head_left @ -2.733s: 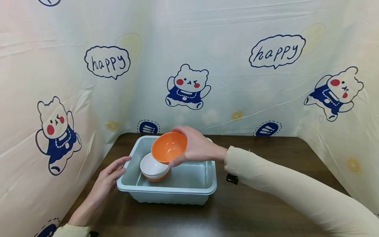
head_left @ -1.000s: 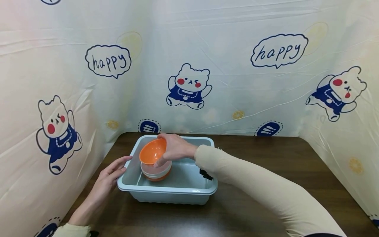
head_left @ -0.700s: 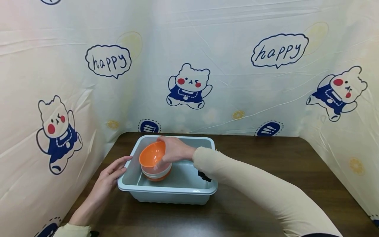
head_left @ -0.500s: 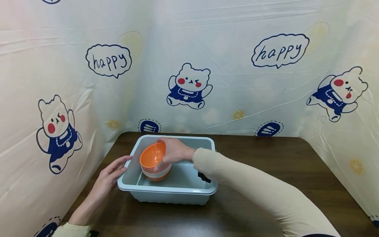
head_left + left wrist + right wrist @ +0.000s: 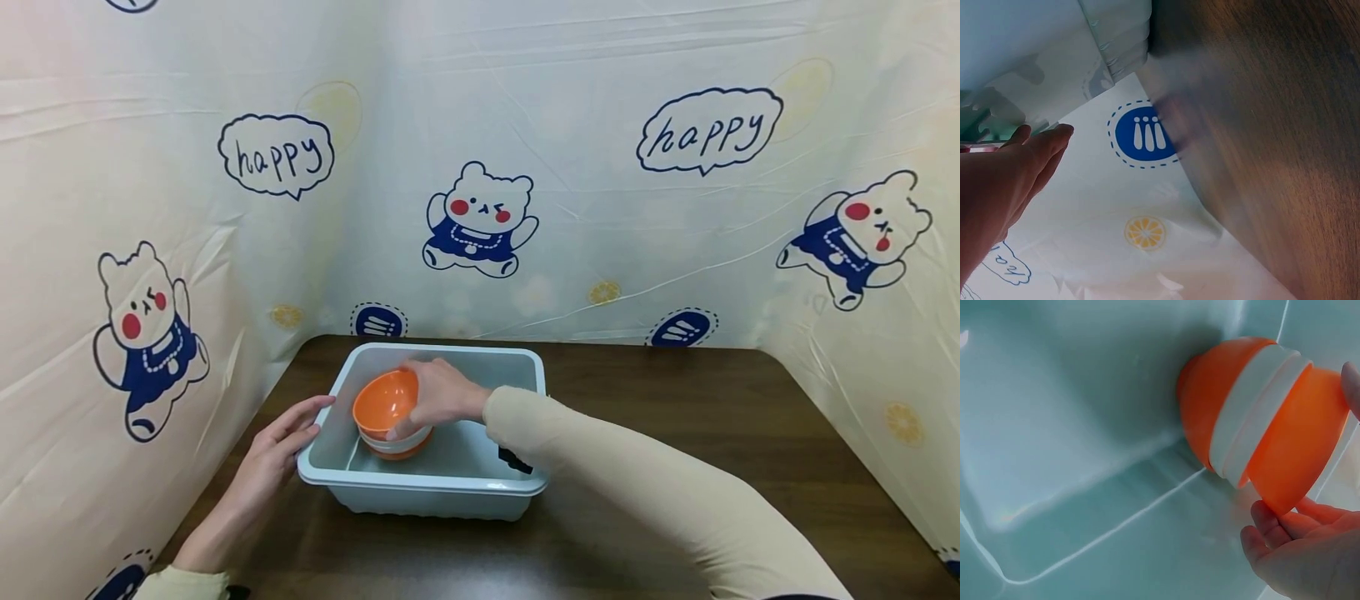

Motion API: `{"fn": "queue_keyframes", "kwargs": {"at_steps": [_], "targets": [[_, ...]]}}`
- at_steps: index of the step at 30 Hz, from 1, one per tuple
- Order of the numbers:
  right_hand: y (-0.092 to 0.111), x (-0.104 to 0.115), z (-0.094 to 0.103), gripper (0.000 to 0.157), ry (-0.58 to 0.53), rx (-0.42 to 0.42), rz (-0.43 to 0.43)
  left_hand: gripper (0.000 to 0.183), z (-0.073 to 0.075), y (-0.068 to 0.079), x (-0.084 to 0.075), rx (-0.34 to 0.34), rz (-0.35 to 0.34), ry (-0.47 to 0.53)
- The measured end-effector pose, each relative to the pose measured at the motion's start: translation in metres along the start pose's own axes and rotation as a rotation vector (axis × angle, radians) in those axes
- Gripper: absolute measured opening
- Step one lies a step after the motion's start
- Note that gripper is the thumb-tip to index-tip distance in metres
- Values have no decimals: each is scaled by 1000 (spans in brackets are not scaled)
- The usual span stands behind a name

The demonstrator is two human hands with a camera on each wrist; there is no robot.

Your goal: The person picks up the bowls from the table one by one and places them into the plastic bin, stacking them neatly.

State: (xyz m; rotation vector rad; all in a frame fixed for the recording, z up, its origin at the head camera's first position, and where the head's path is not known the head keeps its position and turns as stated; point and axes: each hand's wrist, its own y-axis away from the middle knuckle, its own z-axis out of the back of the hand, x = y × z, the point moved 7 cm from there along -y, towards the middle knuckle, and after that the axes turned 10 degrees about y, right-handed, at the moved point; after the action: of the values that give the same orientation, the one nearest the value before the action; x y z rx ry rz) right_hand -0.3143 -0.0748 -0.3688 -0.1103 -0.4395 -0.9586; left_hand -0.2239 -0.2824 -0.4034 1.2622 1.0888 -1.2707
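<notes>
In the head view, my right hand [image 5: 446,393] holds an orange bowl [image 5: 382,404] by its rim, over a stack at the left side of a pale blue plastic basin [image 5: 427,481]. The right wrist view shows the held bowl [image 5: 1304,434] seated slightly askew in white bowls [image 5: 1254,412], with another orange bowl [image 5: 1210,394] at the bottom. Fingertips [image 5: 1266,519] touch one side of its rim, the thumb [image 5: 1350,387] the opposite side. My left hand [image 5: 281,442] rests with extended fingers against the basin's left rim; the left wrist view shows fingers [image 5: 1047,147] along its outer wall.
The basin stands on a dark brown wooden table [image 5: 645,400]. A pale printed curtain [image 5: 585,233] with cartoon bears encloses the table at the back and both sides. The basin's right half shows bare floor beside my right forearm.
My right hand has brought the orange bowl left and down from above the basin onto the white bowls, lowering it a little further in the last half second. The left hand stays put.
</notes>
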Motion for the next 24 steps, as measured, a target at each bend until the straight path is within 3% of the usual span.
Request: {"fn": "queue_keyframes", "kwargs": {"at_steps": [24], "targets": [[-1,-8,-19,99,28,-24,-35,51,1,-1,0,5,-11,6]]}}
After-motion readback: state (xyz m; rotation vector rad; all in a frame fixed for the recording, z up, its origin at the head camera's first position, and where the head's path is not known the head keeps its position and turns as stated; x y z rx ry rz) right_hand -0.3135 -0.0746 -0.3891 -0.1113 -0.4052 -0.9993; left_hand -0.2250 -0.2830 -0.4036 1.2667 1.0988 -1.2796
